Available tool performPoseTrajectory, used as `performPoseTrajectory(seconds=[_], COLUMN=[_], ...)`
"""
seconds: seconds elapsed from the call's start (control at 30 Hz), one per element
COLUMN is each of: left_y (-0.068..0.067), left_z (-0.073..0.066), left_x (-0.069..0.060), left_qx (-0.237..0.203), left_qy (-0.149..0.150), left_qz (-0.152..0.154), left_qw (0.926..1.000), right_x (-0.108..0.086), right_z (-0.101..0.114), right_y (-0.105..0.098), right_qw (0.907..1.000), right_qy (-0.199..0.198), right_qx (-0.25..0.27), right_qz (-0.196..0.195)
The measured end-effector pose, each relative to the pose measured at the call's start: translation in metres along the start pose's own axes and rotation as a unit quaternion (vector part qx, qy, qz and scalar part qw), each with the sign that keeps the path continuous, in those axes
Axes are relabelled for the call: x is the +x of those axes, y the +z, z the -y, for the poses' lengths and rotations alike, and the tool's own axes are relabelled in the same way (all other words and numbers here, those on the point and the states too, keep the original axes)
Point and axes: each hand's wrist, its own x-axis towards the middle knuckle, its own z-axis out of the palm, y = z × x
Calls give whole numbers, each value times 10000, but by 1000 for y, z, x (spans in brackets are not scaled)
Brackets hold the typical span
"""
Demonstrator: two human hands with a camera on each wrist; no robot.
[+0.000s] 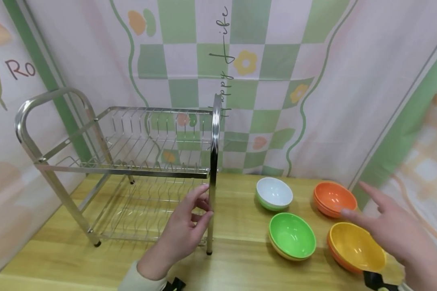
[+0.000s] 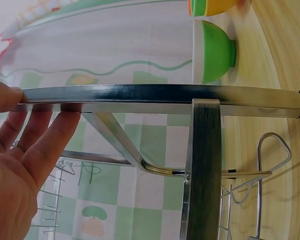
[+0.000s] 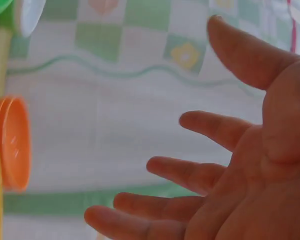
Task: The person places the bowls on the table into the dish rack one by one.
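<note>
As your left hand [image 1: 183, 230] is set low on the rack's near right post [image 1: 215, 141], catalogue first the chrome-bright, two-tier metal dish rack [image 1: 131, 171]; it stands upright at your left on the pale wood-grain table [image 1: 236, 262], on black-capped feet; your thumb lies on one side of the post and your fingertips on the other, pinching it; the hold looks like a steadying one, the slim bar offering an easy purchase.

Item, your right hand [image 1: 398, 226]: fingers and thumb spread, nothing held; it hovers about the bowls at your right, near the orange and yellow ones, contact not shown.

Item, four round, glossy, plastic-looking groups of bowls, to the right of the rack, all mouth upward; far left, a white-lined bowl with a green outside [image 1: 274, 193], whether one piece or two you cannot tell; near left, a bright green bowl [image 1: 292, 235] nested in a yellow one; far right, an orange bowl [image 1: 335, 196] nested in its like; near right, a deep yellow bowl [image 1: 357, 246] seated in an orange one; nesting presumably saves room.

Item, rack detail: smooth tubular hoops at the ends, flat rails, thin wire dividers, probably spaced to part dishes; behind, a soft green-and-white checked cloth [image 1: 247, 24], printed with flowers.
</note>
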Motion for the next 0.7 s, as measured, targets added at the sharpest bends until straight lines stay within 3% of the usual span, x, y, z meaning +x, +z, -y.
performPoseTrajectory(seconds=[0.1, 0.27, 0.5, 0.7], left_y=[-1, -2, -2, -1], left_z=[-1, -1, -1, 0], left_x=[1, 3, 5, 7], left_qx=[23, 47, 29, -19], left_qy=[-18, -51, -28, -51], left_qz=[11, 29, 60, 58], left_qw=[10000, 10000, 10000, 10000], right_x=[4, 10, 10, 10], right_z=[-22, -51, -76, -91], right_y=[-8, -12, -8, 2], right_qw=[9990, 9966, 9870, 9821], right_qy=[325, 451, 918, 915], right_qx=[100, 317, 610, 993], right_qz=[295, 620, 1166, 1314])
